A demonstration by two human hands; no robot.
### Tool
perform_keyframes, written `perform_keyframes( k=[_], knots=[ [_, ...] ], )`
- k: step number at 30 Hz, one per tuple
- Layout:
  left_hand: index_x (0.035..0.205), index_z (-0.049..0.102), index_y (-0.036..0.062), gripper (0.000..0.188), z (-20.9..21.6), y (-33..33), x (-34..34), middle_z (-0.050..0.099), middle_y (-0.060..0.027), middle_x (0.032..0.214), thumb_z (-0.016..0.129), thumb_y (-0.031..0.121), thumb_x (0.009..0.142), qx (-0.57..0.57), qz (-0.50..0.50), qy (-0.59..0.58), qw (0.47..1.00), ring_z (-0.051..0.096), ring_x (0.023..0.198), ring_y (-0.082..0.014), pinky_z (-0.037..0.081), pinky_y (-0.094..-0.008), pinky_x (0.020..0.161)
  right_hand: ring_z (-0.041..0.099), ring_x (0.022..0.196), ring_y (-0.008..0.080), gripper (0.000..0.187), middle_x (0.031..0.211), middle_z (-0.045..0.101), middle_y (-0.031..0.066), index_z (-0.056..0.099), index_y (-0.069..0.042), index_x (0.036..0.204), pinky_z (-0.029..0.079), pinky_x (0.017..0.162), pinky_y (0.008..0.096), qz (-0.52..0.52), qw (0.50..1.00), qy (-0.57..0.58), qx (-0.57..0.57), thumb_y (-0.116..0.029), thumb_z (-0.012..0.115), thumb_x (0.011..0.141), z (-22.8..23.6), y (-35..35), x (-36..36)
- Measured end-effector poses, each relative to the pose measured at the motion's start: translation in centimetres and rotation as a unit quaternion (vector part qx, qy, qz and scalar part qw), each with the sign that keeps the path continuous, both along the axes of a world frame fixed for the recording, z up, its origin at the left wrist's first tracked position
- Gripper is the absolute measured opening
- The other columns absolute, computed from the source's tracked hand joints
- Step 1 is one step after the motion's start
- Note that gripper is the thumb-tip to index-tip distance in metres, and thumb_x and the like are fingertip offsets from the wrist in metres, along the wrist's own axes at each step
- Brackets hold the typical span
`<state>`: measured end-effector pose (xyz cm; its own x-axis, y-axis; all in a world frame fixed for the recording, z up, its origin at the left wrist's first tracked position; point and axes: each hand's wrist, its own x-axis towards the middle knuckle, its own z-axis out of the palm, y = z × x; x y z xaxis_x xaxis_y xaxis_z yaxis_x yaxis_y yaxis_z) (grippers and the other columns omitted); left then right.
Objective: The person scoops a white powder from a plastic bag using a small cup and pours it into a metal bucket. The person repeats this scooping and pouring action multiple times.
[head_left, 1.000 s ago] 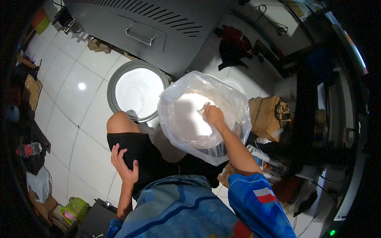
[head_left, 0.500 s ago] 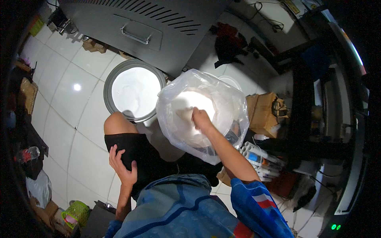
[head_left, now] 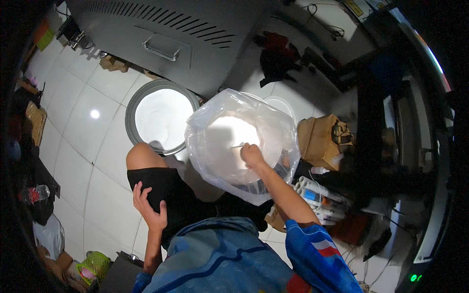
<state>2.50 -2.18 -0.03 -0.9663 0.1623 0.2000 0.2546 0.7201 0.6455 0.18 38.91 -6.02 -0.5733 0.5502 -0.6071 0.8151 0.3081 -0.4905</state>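
Since the earlier frames the right hand (head_left: 251,155) has slid leftward and lower inside the clear plastic bag (head_left: 273,122), from its far right rim toward the middle of the white powder (head_left: 222,146); the left hand (head_left: 149,207) has stayed flat on the thigh; underfoot lies a floor of glossy white tiles (head_left: 83,146) with a ceiling light mirrored in it, and a dark grey metal cabinet (head_left: 161,44) with a handle and vent slits stands beyond the bag; left of the right hand, on the tiles, sits a round grey-rimmed basin (head_left: 161,119) filled with the same white powder; to the right of that hand stands a brown paper bag (head_left: 320,141), and below it, nearer the body, a bundle of white tubes (head_left: 317,195); the right hand's fingers are curled together around a thin pale implement (head_left: 237,145) whose tip pokes out leftward over the powder, though what it is cannot be told; the left hand lies open, fingers spread, pressed on the black shorts (head_left: 161,183), holding nothing
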Motion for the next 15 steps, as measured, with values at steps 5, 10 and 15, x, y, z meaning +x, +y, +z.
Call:
perform_keyframes(
  k=[5,10,15],
  knots=[
    [0.126,0.051,0.0031,0.05,0.1,0.2,0.0,0.04,-0.0216,0.15,0.062,0.035,0.088,0.0,-0.001,0.011,1.0,0.032,0.14,-0.0427,0.02,-0.0537,0.115,0.04,0.045,0.0189,0.046,0.061,0.046,0.0057,0.059,0.0,0.086,0.042,0.042,0.037,-0.106,0.971,0.031,-0.211,-0.036,0.037,0.103,3.1,-3.7,-1.2],
    [0.127,0.05,0.0032,0.051,0.1,0.1,0.3,0.04,-0.0217,0.15,0.062,0.035,0.089,-0.009,-0.007,0.01,1.0,0.032,0.141,-0.0426,0.02,-0.0536,0.115,0.058,0.048,0.029,0.053,0.058,0.053,0.0158,0.057,0.002,0.072,0.046,0.043,0.0439,-0.025,0.978,0.137,-0.157,-0.04,0.037,0.098,2.0,0.3,-6.8],
    [0.128,0.05,0.0027,0.051,0.2,0.8,0.4,0.039,-0.0219,0.15,0.063,0.03,0.087,-0.006,-0.006,0.012,1.0,0.032,0.141,-0.0427,0.02,-0.0536,0.115,0.068,0.072,0.0337,0.038,0.083,0.067,0.0231,0.06,0.003,0.09,0.055,0.055,0.0415,0.203,0.968,0.096,0.113,-0.027,0.039,0.102,0.3,2.5,-9.2]
  ],
)
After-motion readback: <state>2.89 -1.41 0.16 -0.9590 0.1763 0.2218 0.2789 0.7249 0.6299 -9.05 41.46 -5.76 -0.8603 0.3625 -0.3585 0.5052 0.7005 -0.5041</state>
